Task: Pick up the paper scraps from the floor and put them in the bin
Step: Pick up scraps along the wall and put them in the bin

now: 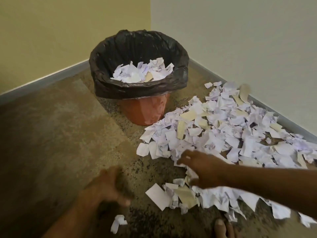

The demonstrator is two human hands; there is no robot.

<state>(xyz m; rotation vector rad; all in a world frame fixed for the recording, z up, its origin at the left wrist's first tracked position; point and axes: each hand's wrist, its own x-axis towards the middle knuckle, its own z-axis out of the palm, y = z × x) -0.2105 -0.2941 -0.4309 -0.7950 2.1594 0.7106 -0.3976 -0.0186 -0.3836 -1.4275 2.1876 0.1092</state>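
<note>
paper scraps (223, 131) | right hand (204, 167) spread, touching pile | left hand (106, 188) loosely curled, empty

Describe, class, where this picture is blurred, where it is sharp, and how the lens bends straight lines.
Head view: both hands, left hand and right hand, are smeared by motion blur; the bin and its paper scraps beside it look fairly sharp; the skirting lines bow from wide-angle distortion; lighting is soft, without harsh glare.
</note>
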